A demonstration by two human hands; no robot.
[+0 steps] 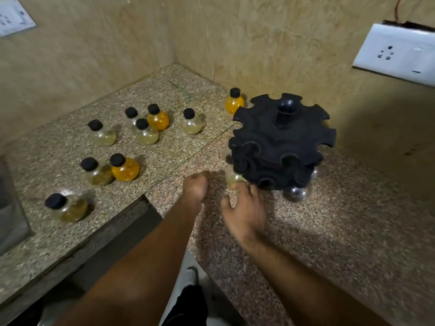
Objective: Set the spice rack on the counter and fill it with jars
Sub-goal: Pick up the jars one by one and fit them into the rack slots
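A black round spice rack [281,142] with notched tiers and a top knob stands on the granite counter [329,231] near the corner. Round glass jars hang in its lower slots, one pale jar [231,177] at its near left and a clear one [295,194] at the front. My right hand [244,212] is just below the rack, fingertips touching the pale jar. My left hand [194,187] hovers beside it, fingers curled, with nothing visible in it. Several black-capped jars stand loose on the counter to the left, among them an orange jar [124,168].
Tiled walls meet in a corner behind the counter. A white socket plate [397,52] is on the right wall and another [14,17] at top left. A steel sink edge [9,208] is at far left. One orange jar [234,102] stands behind the rack.
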